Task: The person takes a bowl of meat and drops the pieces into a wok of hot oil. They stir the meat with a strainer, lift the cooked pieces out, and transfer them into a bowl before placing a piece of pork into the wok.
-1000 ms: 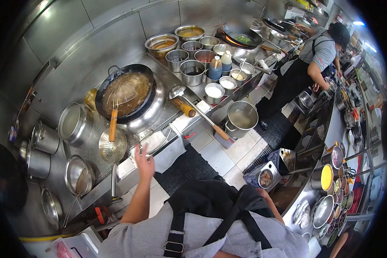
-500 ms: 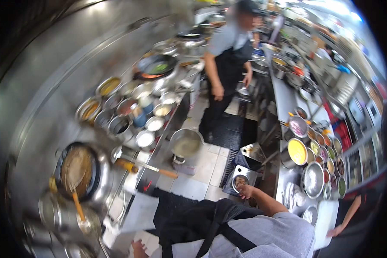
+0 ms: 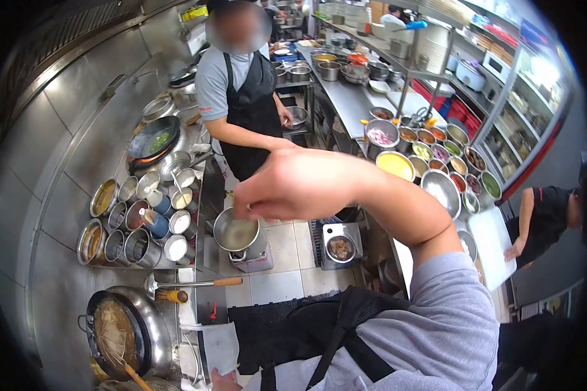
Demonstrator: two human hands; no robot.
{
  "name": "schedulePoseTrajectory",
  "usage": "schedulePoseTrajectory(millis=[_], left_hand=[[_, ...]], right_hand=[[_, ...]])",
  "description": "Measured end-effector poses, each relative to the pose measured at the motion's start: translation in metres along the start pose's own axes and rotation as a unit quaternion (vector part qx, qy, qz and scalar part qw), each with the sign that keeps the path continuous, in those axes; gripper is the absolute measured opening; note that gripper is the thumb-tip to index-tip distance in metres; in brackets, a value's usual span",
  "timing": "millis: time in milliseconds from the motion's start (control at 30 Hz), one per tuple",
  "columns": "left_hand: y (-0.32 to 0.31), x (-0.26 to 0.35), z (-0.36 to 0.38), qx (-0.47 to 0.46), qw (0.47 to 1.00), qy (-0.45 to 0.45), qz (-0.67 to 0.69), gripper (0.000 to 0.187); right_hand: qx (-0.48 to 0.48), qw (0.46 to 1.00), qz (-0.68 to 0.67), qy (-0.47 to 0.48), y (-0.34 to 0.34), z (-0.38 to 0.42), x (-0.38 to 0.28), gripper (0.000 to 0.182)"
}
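My right hand (image 3: pixel 275 186) is raised close to the camera, its fingers bent and pressed together in a pinch. Whatever lies between the fingertips is too small or hidden to name. Beyond and below it, a metal bowl (image 3: pixel 341 248) of brown food pieces sits on a steel stand. A large pot (image 3: pixel 237 229) of cloudy liquid stands behind the fingertips, apart from them. My left hand (image 3: pixel 225 380) is low at the bottom edge, only partly in view; its fingers look apart, with nothing seen in them, near a pale board (image 3: pixel 220 348).
On the left are a wok (image 3: pixel 119 329) with a strainer in brown liquid, a ladle (image 3: pixel 195 283) and several seasoning pots. A co-worker (image 3: pixel 241 98) stands ahead, one arm stretched behind my hand. Ingredient tubs (image 3: pixel 396 165) line the right counter; another person's hand (image 3: pixel 516 247) rests by a white board.
My right hand has risen from the bowl of brown food toward the camera. The co-worker's arm has come forward. My left hand has shifted slightly, and the view has tilted up.
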State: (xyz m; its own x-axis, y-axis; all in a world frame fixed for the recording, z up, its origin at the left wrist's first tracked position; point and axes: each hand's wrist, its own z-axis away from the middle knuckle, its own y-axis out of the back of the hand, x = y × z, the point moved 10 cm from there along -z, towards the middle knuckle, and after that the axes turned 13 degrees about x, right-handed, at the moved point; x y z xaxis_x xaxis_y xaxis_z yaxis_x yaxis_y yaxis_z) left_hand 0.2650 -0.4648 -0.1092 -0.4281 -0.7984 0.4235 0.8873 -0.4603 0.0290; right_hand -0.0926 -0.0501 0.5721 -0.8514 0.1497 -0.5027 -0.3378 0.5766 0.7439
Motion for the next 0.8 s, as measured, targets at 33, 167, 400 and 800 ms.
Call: schedulePoseTrajectory(millis=[33,167,400,800], left_hand=[[-0.001,-0.005,0.009,-0.02,1.0,0.022,0.006,0.048],[-0.002,-0.021,0.077,-0.06,0.992,0.111,0.016,0.047],[0.089,-0.024,-0.109,0.006,0.999,0.033,0.023,0.058],[0.053,-0.02,-0.078,-0.093,0.916,-0.051,-0.387,0.055]], right_hand=[[0.047,0.962,0.241,0.117,-0.004,-0.002,-0.028,0.013],[-0.142,0.941,-0.256,0.172,-0.062,0.024,-0.11,0.015],[-0.18,0.926,0.256,-0.211,-0.239,0.117,0.058,0.024],[-0.198,0.811,0.058,-0.547,-0.413,0.445,-0.033,0.042]])
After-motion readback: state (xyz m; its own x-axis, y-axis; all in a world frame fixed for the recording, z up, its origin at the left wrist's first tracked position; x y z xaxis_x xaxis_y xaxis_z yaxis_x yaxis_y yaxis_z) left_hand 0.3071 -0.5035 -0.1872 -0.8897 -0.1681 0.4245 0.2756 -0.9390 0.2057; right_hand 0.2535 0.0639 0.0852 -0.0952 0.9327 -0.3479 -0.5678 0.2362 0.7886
